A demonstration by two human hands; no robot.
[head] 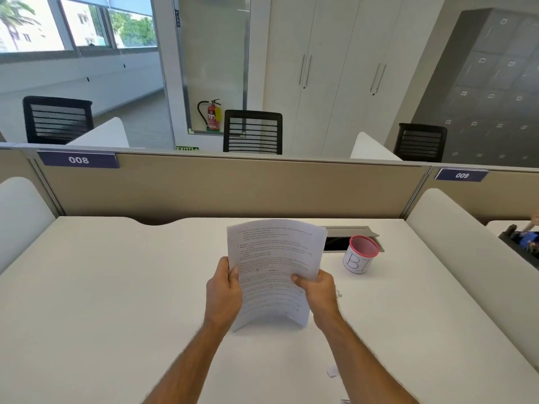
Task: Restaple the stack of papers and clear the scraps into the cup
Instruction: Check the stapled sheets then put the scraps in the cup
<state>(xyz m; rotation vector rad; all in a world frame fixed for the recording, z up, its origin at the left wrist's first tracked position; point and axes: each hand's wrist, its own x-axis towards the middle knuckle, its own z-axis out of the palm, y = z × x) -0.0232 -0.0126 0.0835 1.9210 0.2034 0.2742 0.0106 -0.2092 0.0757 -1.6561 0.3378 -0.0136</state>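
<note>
Both hands grasp the stack of papers [274, 269] above the white bench [116, 287]. The left hand [223, 293] holds the stack's left edge, thumb lying on the printed top page and fingers curled behind it. The right hand [318, 290] pinches the right edge lower down, thumb on the front of the page, fingers out of sight behind. The stack stands nearly upright, its sheets bowed, its bottom edge low over the bench — whether it touches the surface cannot be told. Lines of small print cover the top page; the words are too small to read.

Taking the stack as the landmark: just to its right and a little farther off stands the cup [361, 255], white with a red rim and large hand-drawn letters on its side, upright on the bench. Behind the stack's upper right corner, and partly hidden by it, is a grey cable hatch [354, 230] set in the bench, its lid raised. Right of the stack, close by the right wrist, lies a tiny scrap [339, 294]. Nearer the camera than the stack and to its right lies a small white paper scrap [332, 372]. Beyond the stack rises a beige partition [204, 185] — it bears a label reading 008 [78, 159] well to the left.
</note>
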